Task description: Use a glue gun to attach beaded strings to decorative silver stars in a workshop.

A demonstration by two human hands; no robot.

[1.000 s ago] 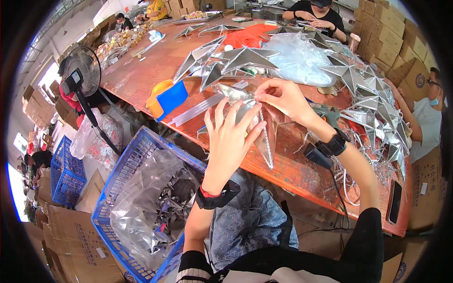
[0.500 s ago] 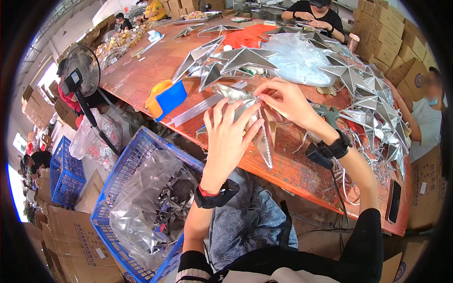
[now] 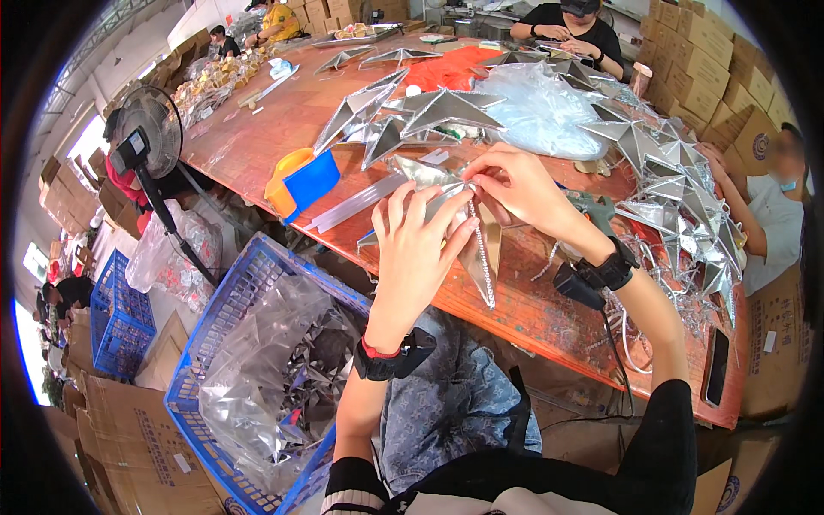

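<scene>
A silver metallic star (image 3: 477,268) lies under my hands at the table's near edge, one long point aimed toward me. A strand of small silver beads (image 3: 482,249) runs along that point's ridge. My left hand (image 3: 412,253) grips the star from the left, fingers bent over it and spread, thumb beside the beads. At the star's middle, my right hand (image 3: 524,190) pinches the strand's upper end between thumb and forefinger. The fingertips partly hide that end. A glue gun (image 3: 592,209) lies right of my right hand, partly covered by the wrist.
Clear strips (image 3: 356,203) and a blue and orange tape roll (image 3: 311,184) lie left of the star. Finished-looking stars (image 3: 669,176) pile up at right, near loose bead strands and a phone (image 3: 716,367). A blue crate (image 3: 206,322) stands below left; co-workers sit around the table (image 3: 232,150).
My right fingers have shifted very slightly at the star's middle. The star and my left hand keep nearly the same place. Across the table, a co-worker's hands have moved a little.
</scene>
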